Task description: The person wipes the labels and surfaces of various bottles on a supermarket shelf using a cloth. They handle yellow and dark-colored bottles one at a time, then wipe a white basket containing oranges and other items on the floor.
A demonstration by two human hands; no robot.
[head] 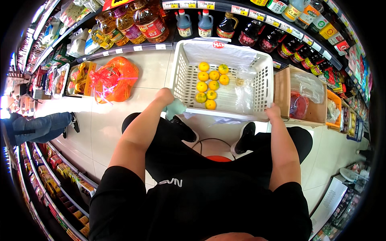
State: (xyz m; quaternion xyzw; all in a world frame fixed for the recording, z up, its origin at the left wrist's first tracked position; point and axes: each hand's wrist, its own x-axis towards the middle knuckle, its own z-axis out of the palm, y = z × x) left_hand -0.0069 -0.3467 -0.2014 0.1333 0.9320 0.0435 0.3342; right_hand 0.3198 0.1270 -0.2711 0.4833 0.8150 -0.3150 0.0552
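A white plastic crate (222, 114) with slotted walls sits before me, its long side towards my knees. Several yellow-orange mandarins (213, 75), some tinged green, lie in its left half. Clear plastic film (243, 93) covers part of the right half, and white paper lines the far wall. My left hand (165, 96) is at the crate's near left corner, closed around a pale green cloth (175, 108); whether it also grips the rim is unclear. At the near right corner, my right hand (273, 112) holds the rim, fingers partly hidden.
Bottles of oil and sauce (150, 22) line the shelf behind the crate. An orange-red net bag (116, 79) rests on the floor to the left. A cardboard box (282, 90) stands close on the right. Someone's jeans-clad legs (42, 125) are at far left.
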